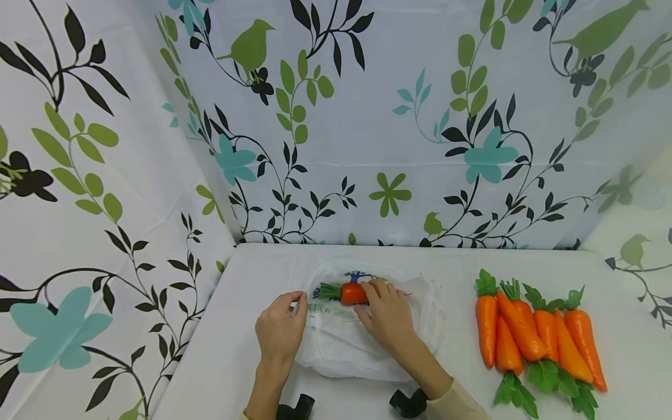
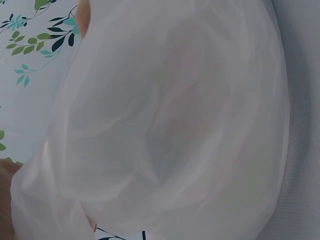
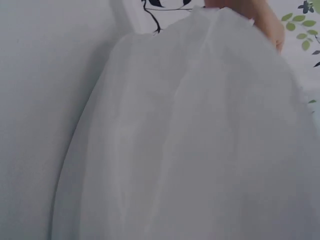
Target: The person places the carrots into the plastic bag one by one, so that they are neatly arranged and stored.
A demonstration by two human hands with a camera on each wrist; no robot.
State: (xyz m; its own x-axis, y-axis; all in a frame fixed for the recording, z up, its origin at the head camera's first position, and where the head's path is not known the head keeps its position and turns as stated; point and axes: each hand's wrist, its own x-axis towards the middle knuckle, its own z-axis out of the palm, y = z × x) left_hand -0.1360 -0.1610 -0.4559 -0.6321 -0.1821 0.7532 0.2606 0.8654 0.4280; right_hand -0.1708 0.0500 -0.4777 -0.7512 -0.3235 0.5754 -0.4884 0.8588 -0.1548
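A white plastic bag with blue and green print lies puffed up on the table. On top of it is an orange toy carrot with a green top pointing left. My right hand holds this carrot, fingers over its narrower half and thumb at the near side. At the bag's left edge, my left hand pinches the plastic between thumb and forefinger. White plastic fills most of the left wrist view and hides most of the hand. The bag also covers much of the right wrist view.
Several orange toy carrots with green leaves lie in a group on the right of the white table. Cloth with leaves, birds and flowers hangs behind and at the sides. Black wrist devices show near the front edge.
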